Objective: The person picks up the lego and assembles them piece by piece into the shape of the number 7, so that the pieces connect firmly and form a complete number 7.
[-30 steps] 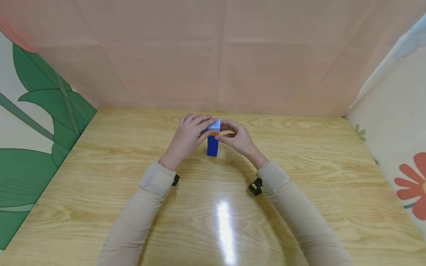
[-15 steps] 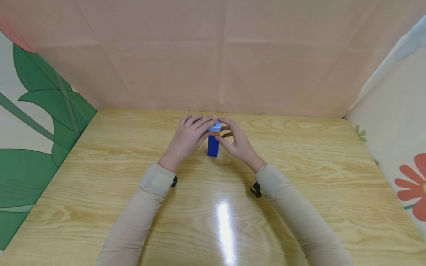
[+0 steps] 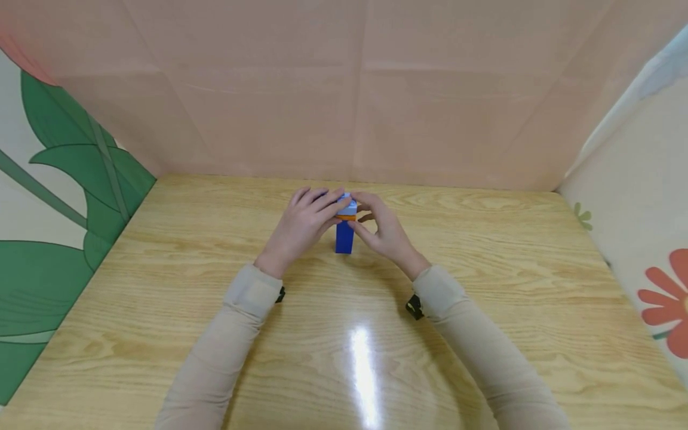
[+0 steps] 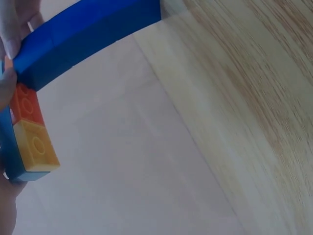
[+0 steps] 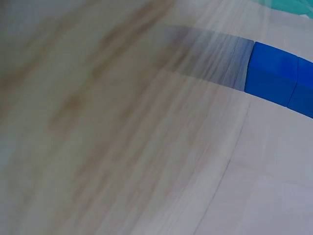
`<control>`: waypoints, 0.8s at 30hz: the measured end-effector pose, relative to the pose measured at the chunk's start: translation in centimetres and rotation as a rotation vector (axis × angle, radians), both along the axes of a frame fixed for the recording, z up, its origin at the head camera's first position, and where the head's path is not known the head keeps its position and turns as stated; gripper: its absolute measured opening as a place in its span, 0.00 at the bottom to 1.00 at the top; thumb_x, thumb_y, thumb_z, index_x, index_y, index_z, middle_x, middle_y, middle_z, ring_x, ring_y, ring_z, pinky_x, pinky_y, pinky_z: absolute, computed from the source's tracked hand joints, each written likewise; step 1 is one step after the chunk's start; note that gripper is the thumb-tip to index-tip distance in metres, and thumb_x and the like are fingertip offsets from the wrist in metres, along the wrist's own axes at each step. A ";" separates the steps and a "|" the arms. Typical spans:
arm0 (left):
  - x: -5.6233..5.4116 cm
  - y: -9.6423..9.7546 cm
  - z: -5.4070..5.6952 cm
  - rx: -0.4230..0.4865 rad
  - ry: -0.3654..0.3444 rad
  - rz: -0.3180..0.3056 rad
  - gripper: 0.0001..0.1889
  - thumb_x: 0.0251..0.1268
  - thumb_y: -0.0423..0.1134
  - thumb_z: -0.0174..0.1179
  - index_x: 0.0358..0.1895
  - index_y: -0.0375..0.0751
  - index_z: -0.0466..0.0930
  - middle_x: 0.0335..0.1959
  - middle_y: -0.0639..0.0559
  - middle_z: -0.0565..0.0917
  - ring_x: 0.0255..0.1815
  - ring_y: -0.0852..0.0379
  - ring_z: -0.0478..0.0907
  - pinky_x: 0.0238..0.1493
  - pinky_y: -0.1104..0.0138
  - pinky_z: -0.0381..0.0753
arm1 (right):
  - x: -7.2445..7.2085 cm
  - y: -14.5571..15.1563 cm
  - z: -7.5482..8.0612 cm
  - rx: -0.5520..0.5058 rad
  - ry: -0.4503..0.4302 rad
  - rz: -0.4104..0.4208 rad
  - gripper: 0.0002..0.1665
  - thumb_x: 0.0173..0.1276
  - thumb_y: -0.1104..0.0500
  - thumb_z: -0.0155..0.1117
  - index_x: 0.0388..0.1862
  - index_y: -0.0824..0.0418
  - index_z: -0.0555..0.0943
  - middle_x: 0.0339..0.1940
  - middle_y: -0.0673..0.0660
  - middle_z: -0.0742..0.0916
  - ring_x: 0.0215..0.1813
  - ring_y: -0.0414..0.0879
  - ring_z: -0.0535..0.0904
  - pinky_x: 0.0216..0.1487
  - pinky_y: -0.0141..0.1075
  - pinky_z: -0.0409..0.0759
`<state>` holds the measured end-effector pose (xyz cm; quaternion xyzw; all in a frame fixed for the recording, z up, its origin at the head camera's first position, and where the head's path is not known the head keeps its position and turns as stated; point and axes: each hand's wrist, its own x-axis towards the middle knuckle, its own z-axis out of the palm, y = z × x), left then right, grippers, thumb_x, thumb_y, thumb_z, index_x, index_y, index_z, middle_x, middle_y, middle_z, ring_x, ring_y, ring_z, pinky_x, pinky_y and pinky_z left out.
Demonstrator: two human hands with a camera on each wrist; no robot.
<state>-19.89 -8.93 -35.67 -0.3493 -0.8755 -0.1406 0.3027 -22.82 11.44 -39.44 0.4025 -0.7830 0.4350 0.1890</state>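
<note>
A tall dark blue column of stacked toy bricks [image 3: 344, 237] stands upright on the table in the head view. On top are a thin orange layer and a light blue toy brick [image 3: 348, 209]. My left hand [image 3: 305, 222] grips that light blue brick from the left, fingers over its top and thumb below. From the right, my right hand [image 3: 386, 232] holds the stack's upper end between thumb and fingers. An orange-red brick [image 4: 28, 106] and a yellow-orange brick [image 4: 39, 147] show under the light blue brick in the left wrist view, the yellow-orange one overhanging beside the column.
The wooden table [image 3: 344, 358] reaches back to a pinkish cloth backdrop [image 3: 355, 107]. Patterned panels with green leaves [image 3: 80, 179] and a red flower [image 3: 669, 304] border the sides. In the right wrist view, the column's blue foot [image 5: 271, 73] meets the tabletop.
My right fingers have spread, with the index finger reaching higher beside the top brick. My left fingers have shifted slightly over that brick. The column stays in nearly the same place.
</note>
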 end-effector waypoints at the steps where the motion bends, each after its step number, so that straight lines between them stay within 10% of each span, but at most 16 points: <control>1: 0.0 0.0 0.0 -0.002 0.012 0.001 0.21 0.62 0.40 0.62 0.60 0.48 0.78 0.59 0.52 0.81 0.57 0.47 0.78 0.63 0.50 0.74 | 0.0 0.0 0.0 0.007 0.024 -0.002 0.32 0.60 0.73 0.65 0.62 0.72 0.67 0.59 0.71 0.76 0.51 0.61 0.80 0.45 0.46 0.85; 24: 0.0 -0.3 -0.2 -0.068 0.080 -0.003 0.25 0.57 0.37 0.66 0.60 0.48 0.76 0.60 0.53 0.80 0.59 0.50 0.77 0.64 0.53 0.73 | -0.4 0.5 0.3 0.099 0.382 -0.060 0.36 0.48 0.69 0.76 0.58 0.74 0.74 0.58 0.70 0.80 0.58 0.60 0.79 0.62 0.38 0.77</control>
